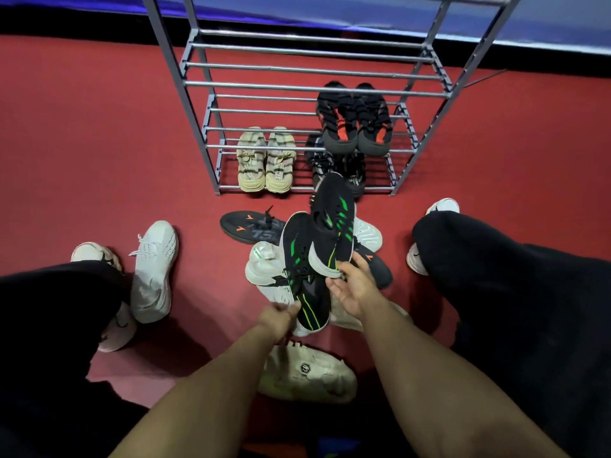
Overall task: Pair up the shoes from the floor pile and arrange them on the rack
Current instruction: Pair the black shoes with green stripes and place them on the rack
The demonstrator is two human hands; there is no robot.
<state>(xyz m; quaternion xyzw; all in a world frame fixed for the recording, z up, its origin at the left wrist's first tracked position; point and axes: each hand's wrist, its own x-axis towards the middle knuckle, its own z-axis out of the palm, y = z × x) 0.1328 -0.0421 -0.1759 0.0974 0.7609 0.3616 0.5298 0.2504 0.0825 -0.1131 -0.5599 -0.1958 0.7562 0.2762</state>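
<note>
I hold two black sneakers with green stripes over the floor pile. My left hand [281, 317] grips the heel of the nearer one [302, 269]. My right hand [352, 285] holds the heel of the farther one [332, 219], whose toe points toward the grey metal rack [297, 84]. The rack's bottom shelf carries a beige pair [266, 160] on the left and a dark pair [337, 166] on the right. A black and orange pair [353, 120] sits on the shelf above. Under my hands lie white sneakers [264, 266] and black sneakers with orange marks [249, 226].
A white sneaker [155, 269] lies alone on the red carpet at the left. A cream sneaker [307, 375] rests between my forearms. My knees in black trousers flank the pile, with my own white shoes [418, 256] at both sides. The rack's upper shelves hold nothing.
</note>
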